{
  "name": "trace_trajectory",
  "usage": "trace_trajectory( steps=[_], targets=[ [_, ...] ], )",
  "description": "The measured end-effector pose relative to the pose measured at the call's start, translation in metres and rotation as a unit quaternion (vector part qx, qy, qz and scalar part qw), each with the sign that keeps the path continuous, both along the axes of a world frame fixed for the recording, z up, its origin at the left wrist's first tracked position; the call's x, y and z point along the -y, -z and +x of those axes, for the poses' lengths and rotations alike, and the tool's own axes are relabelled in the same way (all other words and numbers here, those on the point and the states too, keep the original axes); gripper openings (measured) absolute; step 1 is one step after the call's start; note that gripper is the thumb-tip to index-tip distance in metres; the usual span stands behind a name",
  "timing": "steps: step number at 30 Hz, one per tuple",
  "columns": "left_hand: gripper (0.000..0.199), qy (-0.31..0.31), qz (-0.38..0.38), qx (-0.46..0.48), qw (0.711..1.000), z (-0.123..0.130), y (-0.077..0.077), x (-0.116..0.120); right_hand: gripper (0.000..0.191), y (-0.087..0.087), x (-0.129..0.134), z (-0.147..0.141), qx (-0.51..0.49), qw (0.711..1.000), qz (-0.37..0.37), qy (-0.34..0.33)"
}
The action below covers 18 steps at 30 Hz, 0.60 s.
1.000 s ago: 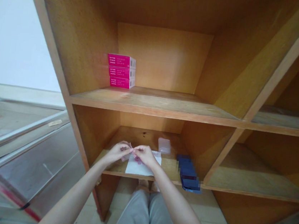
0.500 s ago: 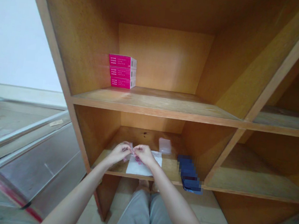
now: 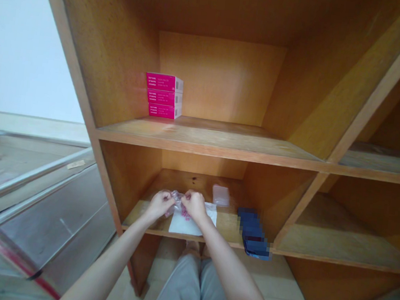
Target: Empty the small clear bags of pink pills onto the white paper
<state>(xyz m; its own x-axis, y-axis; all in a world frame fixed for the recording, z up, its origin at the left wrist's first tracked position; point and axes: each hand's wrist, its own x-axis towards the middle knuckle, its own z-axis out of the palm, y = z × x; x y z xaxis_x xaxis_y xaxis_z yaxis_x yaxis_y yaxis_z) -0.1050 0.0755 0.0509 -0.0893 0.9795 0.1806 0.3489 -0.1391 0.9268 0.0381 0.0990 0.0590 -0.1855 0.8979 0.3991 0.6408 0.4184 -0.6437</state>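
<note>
Clear plastic bag [image 3: 178, 205] of pink items | lower shelf, bottom centre of frame, lying partly on white paper sheet [image 3: 193, 224] | left grip [image 3: 159, 204], right grip [image 3: 193, 205]: both closed, pinching its top from either side, gathering it up | pink boxes [image 3: 163, 96] stacked on upper shelf, left of centre

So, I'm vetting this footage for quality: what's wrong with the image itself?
Head view: the wide lens slants the wooden shelf unit; the dark blue stack is pixelated; print on the pink boxes is too soft to read; the crumpled clear plastic bag glints; the pale wall looks washed out.
</note>
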Motion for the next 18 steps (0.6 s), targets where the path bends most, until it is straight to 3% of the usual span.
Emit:
trace_trajectory(
  steps=[5, 10, 13, 18],
  targets=[
    [0.017, 0.0, -0.028, 0.023, 0.999, 0.002, 0.002, -0.001, 0.01, -0.004, -0.003, 0.006, 0.044, 0.999, 0.006, -0.008],
    [0.016, 0.044, -0.024, 0.015, 0.999, 0.008, -0.002, 0.001, 0.022, -0.016, 0.001, 0.008, 0.057, 0.993, 0.027, -0.102],
    [0.018, 0.078, -0.019, 0.013, 0.997, 0.01, -0.01, 0.007, 0.026, -0.024, 0.002, 0.011, 0.102, 0.985, -0.011, -0.141],
    [0.022, 0.094, -0.02, 0.071, 0.993, 0.003, -0.016, 0.012, 0.022, -0.035, 0.0, 0.02, 0.136, 0.98, -0.049, -0.137]
  ],
)
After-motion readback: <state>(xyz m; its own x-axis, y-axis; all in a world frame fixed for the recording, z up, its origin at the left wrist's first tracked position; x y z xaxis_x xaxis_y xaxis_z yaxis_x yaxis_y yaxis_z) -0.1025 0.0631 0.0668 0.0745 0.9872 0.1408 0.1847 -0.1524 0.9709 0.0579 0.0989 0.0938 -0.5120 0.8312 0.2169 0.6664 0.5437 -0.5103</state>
